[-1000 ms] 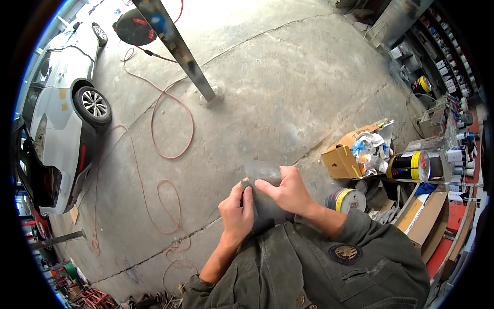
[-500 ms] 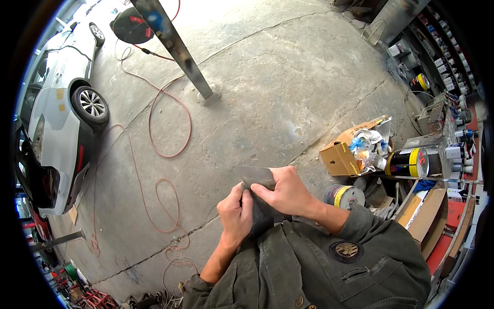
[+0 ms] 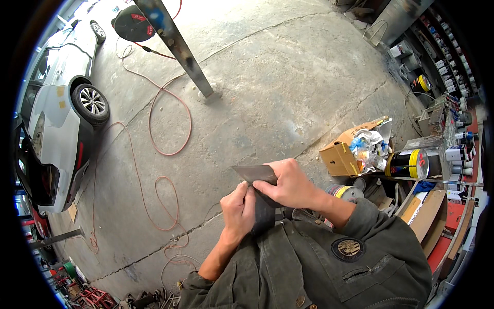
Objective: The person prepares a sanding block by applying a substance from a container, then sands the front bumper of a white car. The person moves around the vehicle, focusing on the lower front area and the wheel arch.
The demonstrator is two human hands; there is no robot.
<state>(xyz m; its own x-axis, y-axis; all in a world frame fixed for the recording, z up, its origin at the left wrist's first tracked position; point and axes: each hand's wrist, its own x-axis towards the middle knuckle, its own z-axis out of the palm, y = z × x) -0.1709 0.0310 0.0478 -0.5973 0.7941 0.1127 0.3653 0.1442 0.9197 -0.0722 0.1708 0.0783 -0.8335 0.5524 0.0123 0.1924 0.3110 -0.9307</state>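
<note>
A thin grey metal scraper blade (image 3: pixel 256 173) is in front of my chest, its pointed corner towards the left. My right hand (image 3: pixel 290 184) is closed round the blade's right part, with the thumb laid along its near side. Just left of it, my left hand (image 3: pixel 238 210) is closed too, thumb and fingers pinched together at the blade's lower edge. Whether anything small is between those left fingers is hidden. Dark grey material (image 3: pixel 264 215) shows below the hands; I cannot tell what it is.
A silver car (image 3: pixel 62 118) stands at left. A red hose (image 3: pixel 190 126) loops over the concrete floor near a metal post (image 3: pixel 177 49) and a hose reel (image 3: pixel 133 24). At right are a cardboard box (image 3: pixel 339 158) of rubbish, a paint tin (image 3: pixel 350 192) and cluttered shelves (image 3: pixel 447 56).
My right hand and the blade have shifted slightly, the blade tilting a little. My left hand has moved slightly right, still pinched at the blade's edge.
</note>
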